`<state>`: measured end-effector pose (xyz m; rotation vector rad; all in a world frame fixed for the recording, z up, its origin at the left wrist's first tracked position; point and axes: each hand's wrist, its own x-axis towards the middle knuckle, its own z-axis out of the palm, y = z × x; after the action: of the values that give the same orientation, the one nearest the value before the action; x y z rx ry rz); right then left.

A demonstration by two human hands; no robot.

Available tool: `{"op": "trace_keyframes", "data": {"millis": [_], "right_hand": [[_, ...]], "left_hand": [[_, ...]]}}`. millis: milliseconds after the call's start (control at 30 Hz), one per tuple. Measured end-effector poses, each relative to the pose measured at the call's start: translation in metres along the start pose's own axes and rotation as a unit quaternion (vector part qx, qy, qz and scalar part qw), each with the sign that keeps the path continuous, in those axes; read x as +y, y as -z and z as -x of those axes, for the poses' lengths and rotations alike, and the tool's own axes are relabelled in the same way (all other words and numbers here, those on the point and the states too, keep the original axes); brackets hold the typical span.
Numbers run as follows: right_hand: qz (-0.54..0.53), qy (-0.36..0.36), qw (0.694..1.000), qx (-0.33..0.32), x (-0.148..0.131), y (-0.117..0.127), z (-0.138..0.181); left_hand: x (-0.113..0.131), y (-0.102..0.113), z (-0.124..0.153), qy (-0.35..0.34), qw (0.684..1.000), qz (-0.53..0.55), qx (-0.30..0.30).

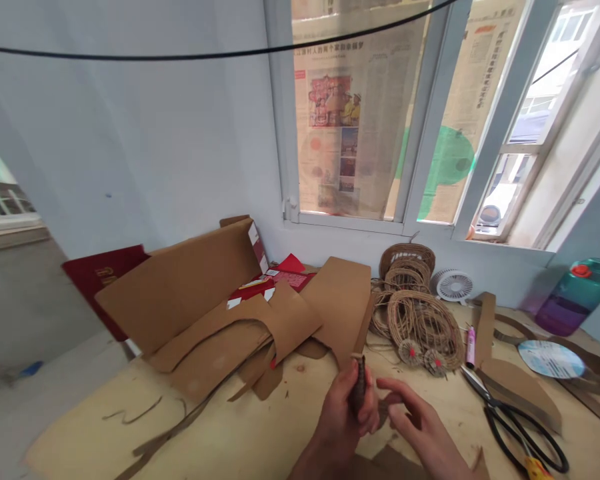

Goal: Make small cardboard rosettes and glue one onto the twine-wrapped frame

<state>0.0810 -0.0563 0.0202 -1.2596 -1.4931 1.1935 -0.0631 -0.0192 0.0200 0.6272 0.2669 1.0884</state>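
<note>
A small dark brown roll [360, 388] stands up in the left hand [341, 403], above the near part of the table, and the thumb and fingers are closed around it. It looks like wound-up card or paper, but it is too small to be sure. I think it is very light and a bit stiff — not slippery, more dry and rough. A hard squeeze could squash it, and a loose hold could let it spring open, so the best place to hold it is around its sides, with the top end left free. The right hand [416, 421] is just beside it, with bent fingers and the pointing finger near the roll; I cannot tell if those fingers pinch anything. Past the hands lies a flat piece of cardboard [344, 288], which looks light and easy to bend. To its right is a pile of brown twisty rings [424, 319], with two little wheels [411, 352] with red middles at the front. Further right are a pink pen [471, 347] and scissors [491, 403] — both well apart from the roll — on the pale wooden table [87, 433].
</note>
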Motion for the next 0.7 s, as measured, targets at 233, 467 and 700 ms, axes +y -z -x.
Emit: {"op": "trace_keyframes", "data": {"millis": [233, 467, 700], "right_hand": [[-0.060, 0.048, 0.997, 0.023, -0.012, -0.001, 0.005], [-0.083, 0.056, 0.993, 0.055, -0.014, -0.010, 0.004], [-0.050, 0.069, 0.991, 0.105, -0.023, -0.007, 0.001]], "left_hand": [[-0.023, -0.009, 0.014, 0.047, 0.978, -0.199, 0.028], [-0.022, -0.011, 0.011, 0.048, 0.962, -0.270, 0.014], [-0.024, -0.009, 0.009, 0.036, 0.967, -0.252, -0.022]]}}
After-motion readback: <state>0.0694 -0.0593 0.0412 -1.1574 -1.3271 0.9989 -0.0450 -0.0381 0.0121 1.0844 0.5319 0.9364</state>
